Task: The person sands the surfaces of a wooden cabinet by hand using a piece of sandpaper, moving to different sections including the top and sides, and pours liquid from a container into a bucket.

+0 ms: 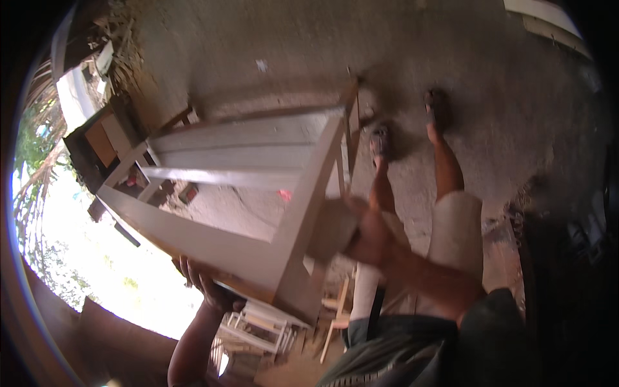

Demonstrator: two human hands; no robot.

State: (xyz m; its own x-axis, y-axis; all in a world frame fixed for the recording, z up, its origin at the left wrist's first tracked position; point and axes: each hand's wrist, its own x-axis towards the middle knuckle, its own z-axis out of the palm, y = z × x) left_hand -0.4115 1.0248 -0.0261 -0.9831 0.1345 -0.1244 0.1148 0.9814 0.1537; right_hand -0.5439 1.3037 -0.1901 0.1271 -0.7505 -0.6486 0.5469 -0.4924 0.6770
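Note:
A large white-painted wooden furniture frame [213, 226] stands tilted before me, with slats along its far side. My left hand [209, 287] is closed round the edge of its near rail, the fingers curled at the outer side. At the frame's right corner my right hand [374, 235] is smeared by motion. It grips a pale, flat, squarish piece [330, 229] that lies up against the corner post. The kind of this piece cannot be made out, and my fingers on it are partly hidden.
Beneath and behind my left arm stands another pale wooden frame [258, 332], with loose wood strips [335, 316] beside it. A dark wooden cabinet [106, 145] is at the far left, near dry palm fronds [122, 45]. Small red scraps lie on the dusty concrete floor [258, 32].

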